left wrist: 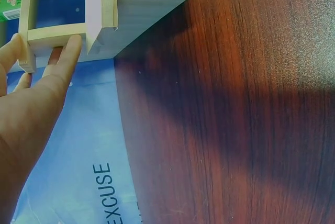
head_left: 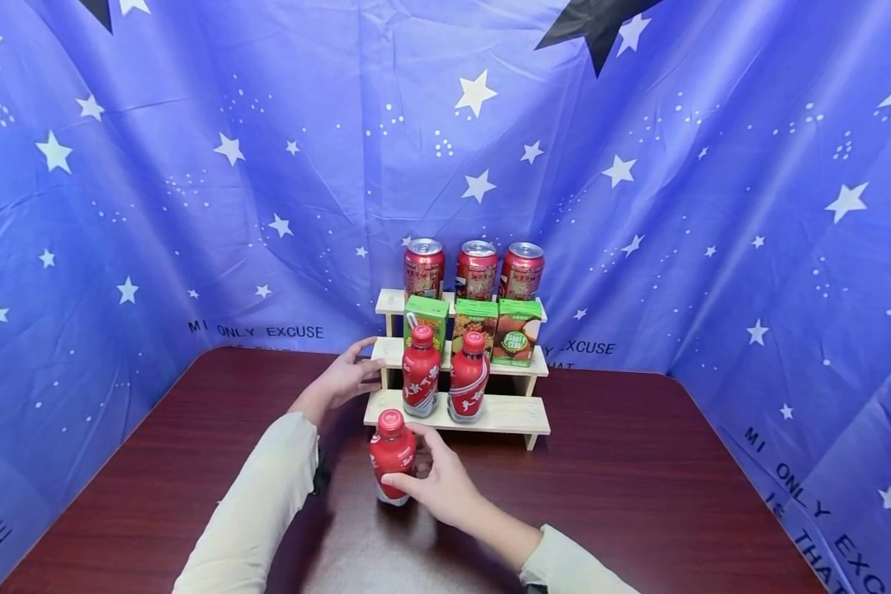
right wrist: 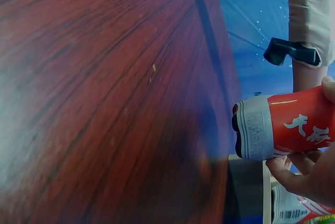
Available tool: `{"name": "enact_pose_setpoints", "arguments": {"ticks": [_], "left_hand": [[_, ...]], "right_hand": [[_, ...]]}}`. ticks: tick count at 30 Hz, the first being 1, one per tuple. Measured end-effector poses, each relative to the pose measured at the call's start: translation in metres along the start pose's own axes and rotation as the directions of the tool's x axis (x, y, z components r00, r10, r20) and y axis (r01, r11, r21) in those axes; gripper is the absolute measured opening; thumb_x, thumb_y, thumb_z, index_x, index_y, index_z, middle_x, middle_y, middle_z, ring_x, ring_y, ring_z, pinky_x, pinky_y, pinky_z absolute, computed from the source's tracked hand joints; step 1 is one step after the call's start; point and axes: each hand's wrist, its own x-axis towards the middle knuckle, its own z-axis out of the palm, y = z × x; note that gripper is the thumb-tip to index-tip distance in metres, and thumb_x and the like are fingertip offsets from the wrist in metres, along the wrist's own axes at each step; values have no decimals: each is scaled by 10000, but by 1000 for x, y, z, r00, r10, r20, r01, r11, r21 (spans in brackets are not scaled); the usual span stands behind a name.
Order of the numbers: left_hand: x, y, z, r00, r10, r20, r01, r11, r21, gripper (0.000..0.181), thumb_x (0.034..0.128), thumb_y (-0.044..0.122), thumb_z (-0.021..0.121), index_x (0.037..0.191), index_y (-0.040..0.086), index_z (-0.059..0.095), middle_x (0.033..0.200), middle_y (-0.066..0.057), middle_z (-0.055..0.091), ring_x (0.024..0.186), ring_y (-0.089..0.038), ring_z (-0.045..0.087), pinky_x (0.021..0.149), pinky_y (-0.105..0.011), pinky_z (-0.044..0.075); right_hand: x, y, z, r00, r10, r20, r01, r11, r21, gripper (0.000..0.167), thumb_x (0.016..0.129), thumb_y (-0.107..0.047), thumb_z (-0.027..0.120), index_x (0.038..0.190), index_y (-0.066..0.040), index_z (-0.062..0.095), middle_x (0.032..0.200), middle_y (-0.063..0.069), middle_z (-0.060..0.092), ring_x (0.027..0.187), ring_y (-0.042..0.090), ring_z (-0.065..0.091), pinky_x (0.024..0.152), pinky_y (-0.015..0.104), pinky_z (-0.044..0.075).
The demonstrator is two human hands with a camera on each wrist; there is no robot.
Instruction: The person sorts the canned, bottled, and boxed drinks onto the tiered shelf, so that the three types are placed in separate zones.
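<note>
My right hand (head_left: 445,484) grips a red bottle (head_left: 391,452) with a red cap and a pale base, thumb on the near side and fingers on the far side. The right wrist view shows the bottle's (right wrist: 301,124) base lifted off the table. Before me stands a three-step wooden rack (head_left: 505,412), with the held bottle in front of its lowest step, toward the left. My left hand (head_left: 344,375) holds the rack's left end at the middle step. In the left wrist view, thumb and fingers (left wrist: 71,56) lie on either side of the wooden frame (left wrist: 57,34).
Two similar red bottles (head_left: 421,375) stand on the bottom step's left and middle. Three green juice cartons (head_left: 516,334) line the middle step. Three red cans (head_left: 478,272) stand on top. A starry blue cloth (head_left: 304,165) hangs behind the dark wooden table (head_left: 638,478).
</note>
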Motion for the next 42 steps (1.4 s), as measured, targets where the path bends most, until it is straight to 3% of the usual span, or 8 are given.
{"name": "enact_pose_setpoints", "arguments": {"ticks": [7, 14, 22, 30, 42], "left_hand": [[0, 0, 1, 1000, -2, -4, 2, 1000, 3, 621, 974, 48, 433, 1503, 152, 125, 1167, -164, 431, 1143, -315, 487, 1067, -515, 406], [0, 0, 1, 1000, -2, -2, 2, 1000, -15, 619, 976, 42, 429, 1503, 154, 124, 1204, -189, 415, 1246, -386, 426, 1078, -531, 384], [1, -1, 0, 1000, 0, -3, 0, 1000, -14, 624, 975, 43, 434, 1505, 155, 124, 1191, -180, 414, 1182, -340, 463, 1069, -517, 403], [1, -2, 0, 1000, 1, -1, -1, 1000, -25, 623, 975, 36, 431, 1504, 161, 128, 1173, -169, 422, 1170, -334, 472, 1064, -517, 408], [0, -1, 0, 1000, 4, -5, -5, 1000, -17, 624, 975, 46, 441, 1504, 158, 130, 1154, -160, 440, 1138, -310, 490, 1049, -513, 426]], "right_hand": [[-4, 18, -15, 999, 17, -29, -16, 999, 33, 635, 766, -172, 777, 1304, -73, 456, 1153, 138, 607, 970, 78, 589, 816, 262, 569], [-10, 23, -33, 997, 44, -60, -44, 999, 0, 617, 755, -165, 785, 1283, -89, 475, 1139, 129, 615, 983, 98, 587, 813, 253, 566], [-17, 28, -51, 992, 54, -111, -59, 997, -47, 622, 752, -189, 789, 1284, -100, 479, 1129, 103, 627, 990, 73, 577, 782, 245, 561], [-20, 26, -65, 989, 63, -132, -73, 995, -72, 623, 748, -180, 792, 1281, -87, 482, 1119, 109, 637, 1012, 154, 598, 807, 253, 564], [-24, 18, -94, 971, 15, -239, -39, 994, -97, 626, 729, -114, 799, 1273, -74, 492, 1075, 113, 645, 921, 7, 579, 769, 279, 581]]}}
